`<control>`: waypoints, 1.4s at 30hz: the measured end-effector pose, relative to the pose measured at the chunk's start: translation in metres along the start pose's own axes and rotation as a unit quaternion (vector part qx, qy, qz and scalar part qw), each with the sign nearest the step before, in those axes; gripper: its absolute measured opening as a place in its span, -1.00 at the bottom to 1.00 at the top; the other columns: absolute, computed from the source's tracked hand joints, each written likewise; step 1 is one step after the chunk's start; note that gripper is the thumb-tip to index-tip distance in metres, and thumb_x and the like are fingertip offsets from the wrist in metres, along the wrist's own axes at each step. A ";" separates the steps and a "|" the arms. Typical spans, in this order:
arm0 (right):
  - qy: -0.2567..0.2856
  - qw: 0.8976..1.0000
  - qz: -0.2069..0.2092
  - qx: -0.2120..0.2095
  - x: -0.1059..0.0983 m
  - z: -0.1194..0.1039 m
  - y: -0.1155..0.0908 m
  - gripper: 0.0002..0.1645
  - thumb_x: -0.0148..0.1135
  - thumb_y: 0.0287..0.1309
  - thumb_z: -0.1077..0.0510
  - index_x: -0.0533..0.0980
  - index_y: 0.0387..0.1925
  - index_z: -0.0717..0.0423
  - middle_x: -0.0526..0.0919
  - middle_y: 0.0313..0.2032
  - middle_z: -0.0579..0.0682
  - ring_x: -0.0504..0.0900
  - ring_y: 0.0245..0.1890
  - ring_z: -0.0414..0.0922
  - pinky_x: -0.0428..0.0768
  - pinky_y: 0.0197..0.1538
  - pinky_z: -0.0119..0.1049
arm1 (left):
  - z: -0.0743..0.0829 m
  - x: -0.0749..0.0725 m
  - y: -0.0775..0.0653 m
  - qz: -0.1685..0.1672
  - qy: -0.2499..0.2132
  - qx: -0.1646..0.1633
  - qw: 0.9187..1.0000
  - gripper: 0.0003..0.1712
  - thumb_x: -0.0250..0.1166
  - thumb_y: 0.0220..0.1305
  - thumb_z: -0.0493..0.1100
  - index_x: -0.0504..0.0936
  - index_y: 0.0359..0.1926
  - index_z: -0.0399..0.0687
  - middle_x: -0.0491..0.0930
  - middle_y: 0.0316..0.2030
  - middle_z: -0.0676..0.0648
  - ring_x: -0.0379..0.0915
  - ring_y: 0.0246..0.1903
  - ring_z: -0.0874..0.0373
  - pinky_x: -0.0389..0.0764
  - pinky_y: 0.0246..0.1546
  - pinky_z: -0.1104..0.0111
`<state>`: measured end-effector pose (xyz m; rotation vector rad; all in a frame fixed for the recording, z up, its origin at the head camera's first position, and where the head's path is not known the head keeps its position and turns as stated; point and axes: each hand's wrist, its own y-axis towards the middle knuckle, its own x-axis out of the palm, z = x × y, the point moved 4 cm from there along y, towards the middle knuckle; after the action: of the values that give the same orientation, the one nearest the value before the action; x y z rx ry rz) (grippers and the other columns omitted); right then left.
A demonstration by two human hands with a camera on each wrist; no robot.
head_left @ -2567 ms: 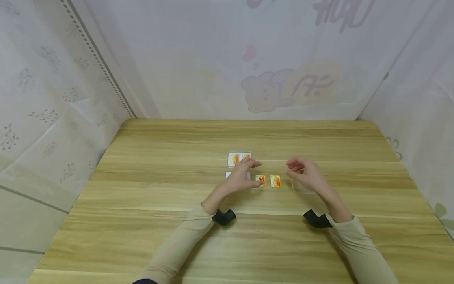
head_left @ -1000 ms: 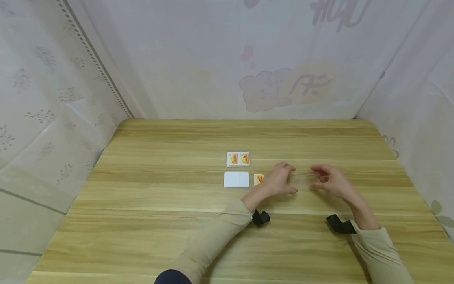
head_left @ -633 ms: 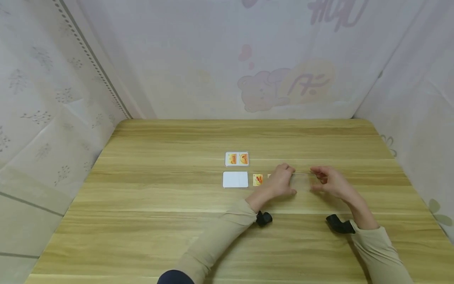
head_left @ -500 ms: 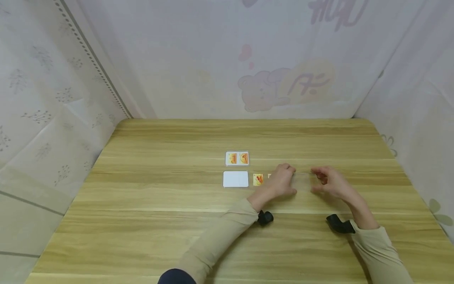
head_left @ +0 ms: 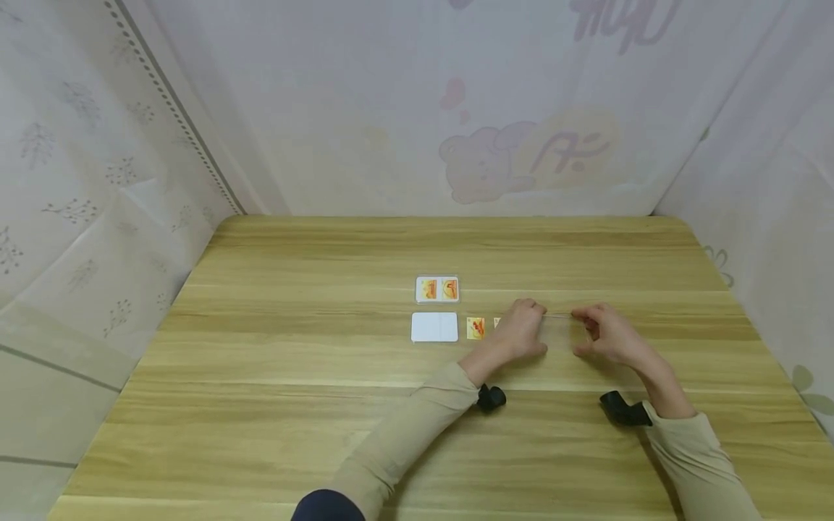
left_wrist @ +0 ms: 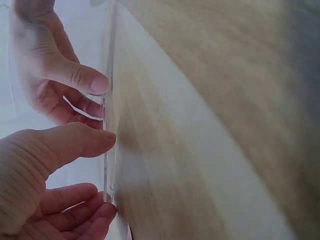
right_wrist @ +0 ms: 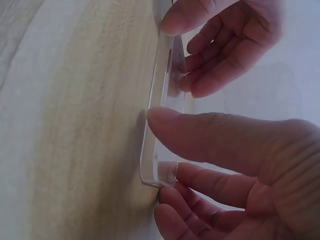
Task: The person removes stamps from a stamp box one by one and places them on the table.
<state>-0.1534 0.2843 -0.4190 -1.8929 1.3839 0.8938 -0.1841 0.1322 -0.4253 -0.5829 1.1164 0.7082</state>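
Mauve lettering at the top right of the head view, sliced off by the frame edge, and I can't make it out; the looping script lower down, beside the pink bear on the curtain, is too faint to read too. Any print on the orange pictured square right of centre is too small, and a second square is mostly hidden behind the left hand. Here's the action: a clear plastic case, so transparent that the bench shows through and only its rim catches the light in the head view. It sits between the two hands, right of centre, the left grip pinching one end, the right grip pinching the other, thumbs across the near edge, fingers curled behind. Whether it touches the bench, I can't tell. Over to their left, a blank white card lies flat, and just above it a holder frames two orange pictures.
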 end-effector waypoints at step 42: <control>0.031 0.995 0.031 -0.093 -0.008 -0.025 -0.003 -0.24 0.45 -0.12 0.26 0.35 0.12 0.47 0.41 -0.06 0.32 0.45 -0.08 0.22 0.47 -0.02 0.13 | -0.030 -0.034 -0.027 0.051 -0.195 0.053 0.978 -0.28 0.47 -0.05 -0.20 0.42 0.16 -0.35 0.48 0.07 -0.18 0.40 0.03 0.05 0.39 0.03 0.47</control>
<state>-0.1480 0.2698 -0.3975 -2.0405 1.4469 1.0337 -0.1907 0.0857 -0.4015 -0.2812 0.8152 0.8060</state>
